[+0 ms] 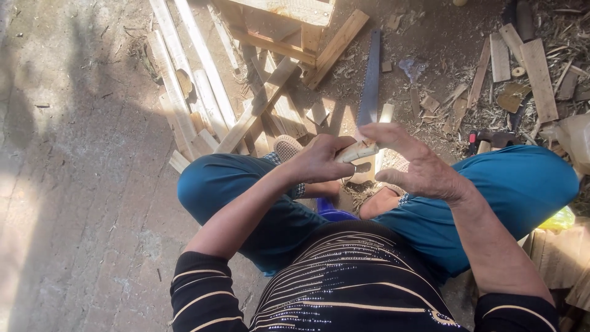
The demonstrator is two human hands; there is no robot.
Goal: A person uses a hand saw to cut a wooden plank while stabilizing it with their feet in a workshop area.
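outdoor woodwork yard | wood slats (203, 92), handsaw (370, 80) (shavings (491, 110) everywhere)

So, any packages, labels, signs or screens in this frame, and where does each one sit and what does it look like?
No labels, signs or screens show.
Yellow-green plastic bag: right edge, beside the person's knee, crumpled and glossy.
Pale translucent bag or wrapper: right edge above that knee, whitish and crumpled; what it is cannot be told.

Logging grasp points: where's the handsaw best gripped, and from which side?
Probably by its pale wooden handle, at the near end between the knees. Come from the person's side: the toothed blade points away over the ground. The left hand wraps it there; the right hand hovers beside.
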